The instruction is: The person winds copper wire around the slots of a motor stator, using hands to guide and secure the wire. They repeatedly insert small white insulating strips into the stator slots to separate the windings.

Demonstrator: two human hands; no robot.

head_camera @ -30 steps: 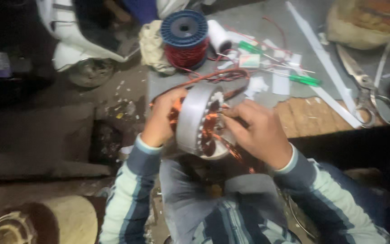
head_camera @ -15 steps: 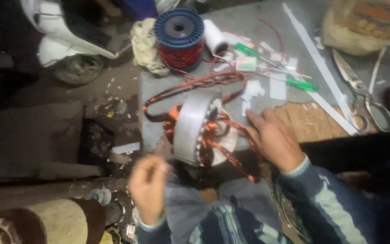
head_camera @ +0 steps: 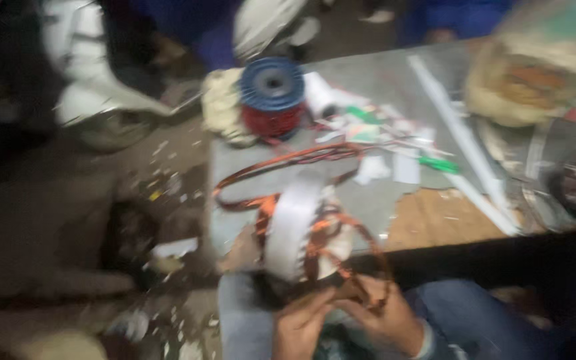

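At the bottom centre, the left hand (head_camera: 301,327) and right hand (head_camera: 385,320) meet with fingers pinched on a copper wire loop (head_camera: 368,267). The pale ring-shaped stator (head_camera: 295,230) stands just above them, at the table (head_camera: 448,227) edge.

We see a blue-flanged spool (head_camera: 273,85) of red wire standing at the far edge of the grey table (head_camera: 381,80), with a pale bundle of rag (head_camera: 223,110) just beside it on one side and a white roll (head_camera: 319,95) on the other. Paper scraps (head_camera: 395,167) and a green-handled tool (head_camera: 438,164) lie scattered near a long white strip (head_camera: 465,143). A blurred, yellowish bag (head_camera: 528,80) sits at the far corner. Bits of litter (head_camera: 168,250) dot the dark floor.
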